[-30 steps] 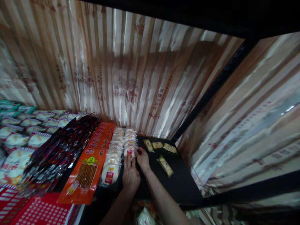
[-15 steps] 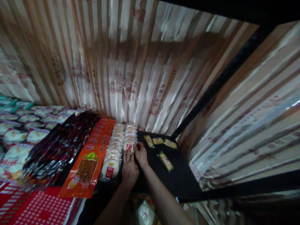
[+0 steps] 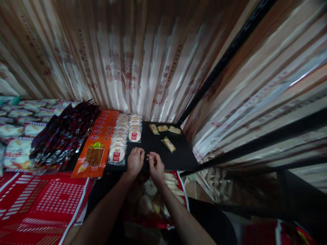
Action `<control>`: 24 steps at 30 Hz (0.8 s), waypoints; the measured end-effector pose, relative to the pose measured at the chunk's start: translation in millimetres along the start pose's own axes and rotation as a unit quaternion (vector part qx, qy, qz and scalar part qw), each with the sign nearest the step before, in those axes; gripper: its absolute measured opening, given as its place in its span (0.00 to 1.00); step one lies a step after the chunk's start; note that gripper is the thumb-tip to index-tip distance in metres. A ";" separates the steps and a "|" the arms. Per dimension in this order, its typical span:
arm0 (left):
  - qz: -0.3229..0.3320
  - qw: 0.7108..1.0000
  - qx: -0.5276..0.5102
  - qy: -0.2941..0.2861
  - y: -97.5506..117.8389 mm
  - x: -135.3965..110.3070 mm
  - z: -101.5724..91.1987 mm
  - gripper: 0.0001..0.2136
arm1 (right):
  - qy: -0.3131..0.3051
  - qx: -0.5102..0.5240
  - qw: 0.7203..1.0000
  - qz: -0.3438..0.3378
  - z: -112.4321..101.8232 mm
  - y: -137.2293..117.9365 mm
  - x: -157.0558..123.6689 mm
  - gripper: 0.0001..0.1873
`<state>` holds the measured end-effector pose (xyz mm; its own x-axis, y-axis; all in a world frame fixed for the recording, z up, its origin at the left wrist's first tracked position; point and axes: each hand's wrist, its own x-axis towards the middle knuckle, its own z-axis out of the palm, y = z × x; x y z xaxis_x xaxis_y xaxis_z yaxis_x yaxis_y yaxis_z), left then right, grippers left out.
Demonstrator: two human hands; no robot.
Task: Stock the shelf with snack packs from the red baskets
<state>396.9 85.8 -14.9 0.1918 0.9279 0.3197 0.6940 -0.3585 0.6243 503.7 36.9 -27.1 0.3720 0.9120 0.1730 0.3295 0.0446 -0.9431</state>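
My left hand (image 3: 135, 161) hovers at the front edge of the black shelf (image 3: 145, 146), its fingers curled in and nothing visible in them. Close beside it is my right hand (image 3: 156, 167), fingers loosely bent and a little apart, holding nothing that I can see. Just beyond my left hand lies a short row of clear-wrapped round white crackers (image 3: 134, 135) with red labels. A longer row of the same crackers (image 3: 117, 153) runs along its left side. Below my forearms stands a red basket (image 3: 184, 192) holding more wrapped snacks, partly hidden by my arms.
Several small yellow wrapped snacks (image 3: 169, 144) lie on the shelf's right part. To the left are an orange snack packet (image 3: 95, 149), dark shiny packets (image 3: 63, 136) and white packets (image 3: 17, 153). A red basket (image 3: 51, 204) stands lower left. A black post (image 3: 204, 88) rises at the shelf's corner.
Both hands have come off the front pack of the short cracker row and drawn back to the shelf's front edge. The view has tilted down, showing more of the basket below.
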 end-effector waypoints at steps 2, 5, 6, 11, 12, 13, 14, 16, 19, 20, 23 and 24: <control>0.050 0.998 -0.018 -0.037 6.9 -18.5 -3.0 0.11 | -0.021 -0.023 0.999 0.014 -15.6 10.5 -25.6 0.15; 0.121 0.980 -0.027 -0.154 18.6 -50.8 -2.3 0.14 | -0.026 -0.136 0.990 0.028 -35.1 32.9 -56.9 0.17; 0.137 0.968 -0.026 -0.210 21.6 -61.1 -0.1 0.14 | -0.021 -0.179 0.982 0.049 -40.0 40.5 -64.9 0.17; -0.019 0.923 0.001 -0.385 20.5 -93.7 23.6 0.21 | -0.045 -0.273 0.956 0.094 -49.1 65.4 -89.8 0.18; -0.046 0.920 0.004 -0.390 17.6 -96.1 29.6 0.24 | -0.050 -0.284 0.953 0.096 -48.5 67.5 -93.1 0.18; -0.063 0.917 0.005 -0.394 14.5 -97.5 35.4 0.26 | -0.052 -0.296 0.949 0.099 -47.5 69.0 -96.0 0.19; -0.075 0.915 0.005 -0.396 11.5 -98.1 40.6 0.28 | -0.052 -0.305 0.945 0.103 -46.3 70.2 -98.5 0.20; -0.094 0.913 -0.003 -0.397 7.1 -98.2 48.9 0.30 | -0.058 -0.307 0.943 0.118 -44.4 71.9 -102.2 0.22; -0.106 0.918 -0.034 -0.382 5.4 -97.7 54.9 0.31 | -0.073 -0.286 0.942 0.161 -45.0 73.7 -103.6 0.22; -0.105 0.920 -0.049 -0.375 5.9 -97.8 55.5 0.31 | -0.073 -0.277 0.942 0.173 -46.2 74.0 -103.0 0.22; -0.093 0.921 -0.110 -0.363 8.2 -99.6 54.9 0.23 | -0.048 -0.219 0.957 0.183 -51.1 74.2 -100.7 0.17; -0.086 0.918 -0.133 -0.363 8.9 -100.8 54.2 0.20 | -0.034 -0.186 0.964 0.185 -52.6 74.0 -100.4 0.15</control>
<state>421.4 -5.4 -80.2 0.5752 0.7614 -0.2990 0.5817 -0.1237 0.8040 536.4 -72.9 -99.3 0.4708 0.8623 -0.1867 0.4774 -0.4270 -0.7680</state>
